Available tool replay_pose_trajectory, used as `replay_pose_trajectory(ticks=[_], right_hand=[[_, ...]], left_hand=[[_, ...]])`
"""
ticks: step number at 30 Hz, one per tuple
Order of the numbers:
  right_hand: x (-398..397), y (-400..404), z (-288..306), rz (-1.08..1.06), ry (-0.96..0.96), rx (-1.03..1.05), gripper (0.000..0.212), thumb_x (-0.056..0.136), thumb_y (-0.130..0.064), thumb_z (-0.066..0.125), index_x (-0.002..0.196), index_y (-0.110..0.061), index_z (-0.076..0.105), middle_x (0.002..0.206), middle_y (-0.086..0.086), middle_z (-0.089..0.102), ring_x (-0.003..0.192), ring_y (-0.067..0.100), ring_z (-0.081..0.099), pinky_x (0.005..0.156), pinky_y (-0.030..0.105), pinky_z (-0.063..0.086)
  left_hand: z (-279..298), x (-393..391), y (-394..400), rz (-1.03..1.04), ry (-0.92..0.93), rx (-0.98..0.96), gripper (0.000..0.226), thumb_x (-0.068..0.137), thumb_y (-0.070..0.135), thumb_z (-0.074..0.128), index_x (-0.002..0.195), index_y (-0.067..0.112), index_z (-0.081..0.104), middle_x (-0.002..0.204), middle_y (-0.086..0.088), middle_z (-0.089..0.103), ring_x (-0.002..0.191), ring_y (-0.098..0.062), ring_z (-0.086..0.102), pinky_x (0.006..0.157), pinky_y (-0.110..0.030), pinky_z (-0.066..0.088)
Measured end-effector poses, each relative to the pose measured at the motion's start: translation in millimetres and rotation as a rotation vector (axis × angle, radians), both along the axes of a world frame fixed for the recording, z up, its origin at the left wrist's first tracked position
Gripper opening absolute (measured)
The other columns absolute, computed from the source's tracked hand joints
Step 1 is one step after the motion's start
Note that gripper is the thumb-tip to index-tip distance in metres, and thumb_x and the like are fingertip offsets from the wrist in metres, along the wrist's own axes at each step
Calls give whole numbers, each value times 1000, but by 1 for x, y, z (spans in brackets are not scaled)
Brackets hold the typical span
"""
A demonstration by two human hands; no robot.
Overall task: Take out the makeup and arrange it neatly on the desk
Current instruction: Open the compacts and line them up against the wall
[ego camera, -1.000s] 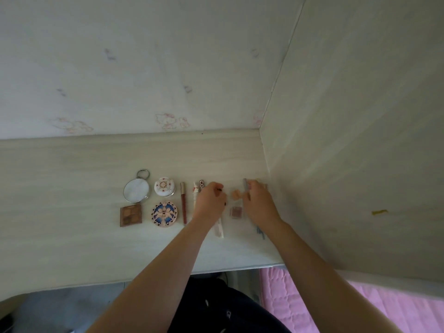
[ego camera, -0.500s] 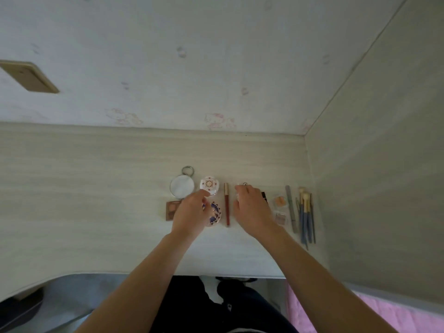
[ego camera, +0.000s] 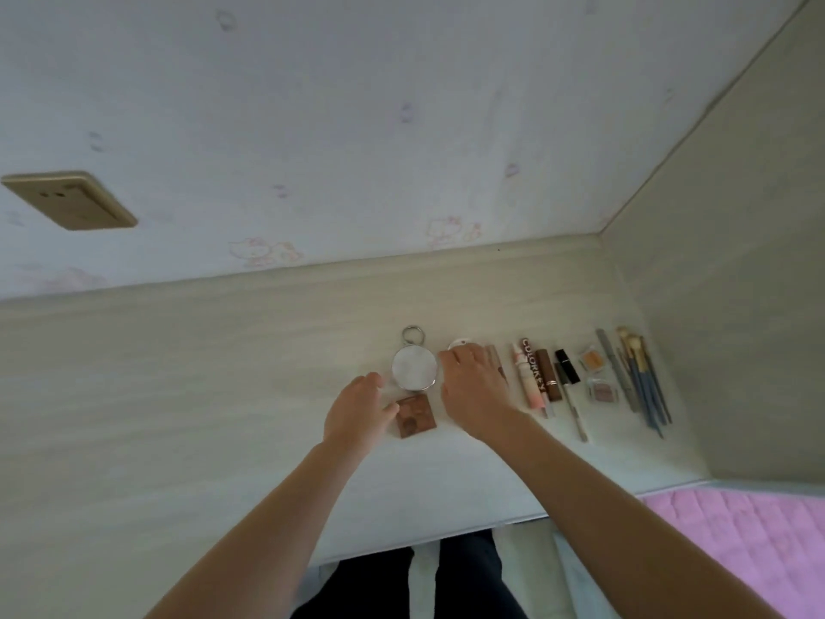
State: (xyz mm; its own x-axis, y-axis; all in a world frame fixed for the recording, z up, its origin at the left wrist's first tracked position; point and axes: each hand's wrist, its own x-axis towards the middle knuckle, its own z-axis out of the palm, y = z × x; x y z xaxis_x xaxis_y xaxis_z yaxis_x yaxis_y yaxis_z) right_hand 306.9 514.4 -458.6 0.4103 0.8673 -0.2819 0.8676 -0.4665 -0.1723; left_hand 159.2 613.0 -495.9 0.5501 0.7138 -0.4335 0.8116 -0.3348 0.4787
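Both hands (ego camera: 357, 411) (ego camera: 475, 395) flank the round mirror (ego camera: 414, 367), fingers loosely spread, pinching nothing.

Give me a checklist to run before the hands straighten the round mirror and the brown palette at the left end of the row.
1. Left hand free: ok, open, thumb beside the brown palette, gripping nothing.
2. Right hand free: cannot tell, its fingers lie over the white round compact and hide any grip.
3. Round mirror reachable: ok, it lies flat between the two hands.
4. Palette square to the row: not ok, it sits slightly rotated.
5. Neighbouring items safe: ok, the tubes and brushes lie in line to the right, away from both hands.
6. Spare room on the desk to the left: ok.
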Motion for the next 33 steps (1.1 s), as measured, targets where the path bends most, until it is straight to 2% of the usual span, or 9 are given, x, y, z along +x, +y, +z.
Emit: replay_pose_trajectory(ticks=[5,11,16,19,24,27,29,31,33], right_hand=[[-8,14,-3,45,-13,-52,50,86,-6,49,135,-7,40,138,11,44,137,34,26,113,39,24],[-6,28,-11,87,-28,-83,53,87,-7,53,137,-5,34,142,12,39,142,36,17,112,41,24],[-2,35,-20,101,-18,-142,54,89,-12,52,139,-5,31,142,13,38,143,38,13,113,42,21],[-1,38,-28,90,2,-164,56,93,-28,50,139,-4,31,138,16,44,142,38,15,113,42,20],[-5,40,-40,104,-35,-150,82,85,-61,52,137,0,35,135,17,44,139,39,20,113,43,19],[-4,41,-39,170,-123,-177,63,91,-28,55,140,2,29,136,19,42,138,41,21,113,43,20],[-2,42,-39,183,-148,-187,60,87,-13,57,139,2,31,134,20,43,136,41,24,113,42,21],[-1,42,-39,193,-162,-177,58,84,-11,59,135,1,35,129,19,46,130,38,30,111,41,24],[0,42,-41,179,-161,-144,60,84,-15,61,137,-1,35,129,18,47,127,37,32,110,42,24]], left_hand=[[-13,-2,-9,-53,16,-56,37,81,31,69,113,16,59,113,-1,58,107,-20,56,86,-33,47],[-23,1,-22,-70,-67,-41,36,81,21,69,115,17,57,113,1,54,102,-19,56,81,-34,49],[-25,9,-20,79,-165,-96,27,83,24,69,107,18,58,100,4,59,95,-14,58,75,-22,42],[-23,15,-16,208,-210,-141,30,83,20,67,110,16,55,92,5,60,89,-14,59,70,-24,44],[-21,27,-6,258,-215,-211,18,85,24,59,102,21,52,92,6,61,90,-15,57,69,-29,43],[-31,30,-4,240,-214,-228,27,90,21,48,116,22,57,101,0,61,99,-21,58,77,-33,44],[-32,31,-3,288,-236,-253,29,93,18,46,120,18,57,102,-2,60,99,-23,56,79,-33,43],[-30,33,-3,330,-282,-285,32,93,28,47,121,17,58,99,-2,61,97,-29,59,83,-40,49],[-30,34,-3,411,-351,-350,50,82,47,46,123,20,57,100,-5,62,96,-34,61,86,-49,52]])
